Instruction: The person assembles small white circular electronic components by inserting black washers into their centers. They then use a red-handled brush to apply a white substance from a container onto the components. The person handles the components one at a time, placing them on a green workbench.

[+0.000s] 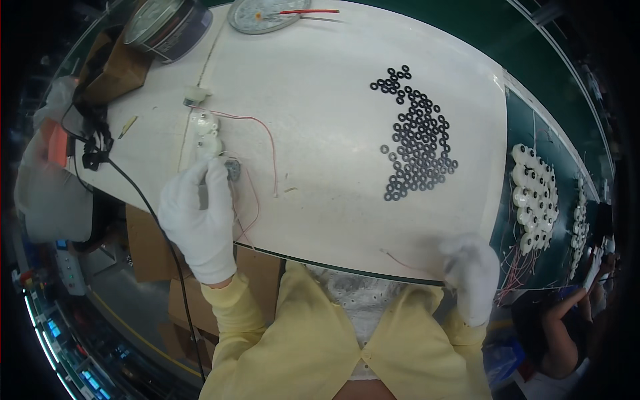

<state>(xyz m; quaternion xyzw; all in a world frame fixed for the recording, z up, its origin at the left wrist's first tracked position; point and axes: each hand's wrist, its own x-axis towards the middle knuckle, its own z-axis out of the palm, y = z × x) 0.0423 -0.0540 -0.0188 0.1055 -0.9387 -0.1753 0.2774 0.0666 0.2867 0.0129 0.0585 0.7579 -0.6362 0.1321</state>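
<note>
My left hand (193, 217), in a white glove, is at the left of the white table with thumb and fingers pinched at a small grey part (232, 169) that trails red wires. Just beyond those fingertips stand small white parts (209, 133) in a short row. Past them sits another white part (195, 97), whose long red wire (272, 143) curves across the tabletop. My right hand (472, 270), also gloved, is blurred by motion at the front right edge. A thin reddish wire (402, 261) with a small end piece runs toward it; any hold on it is hidden.
Many black rings (420, 133) lie spread right of centre. A round tin (167, 30), a brown box (120, 70) and a round dish (263, 19) with a red stick stand far left. White wired parts (533, 197) fill the green surface at right. A black cable (150, 207) hangs left.
</note>
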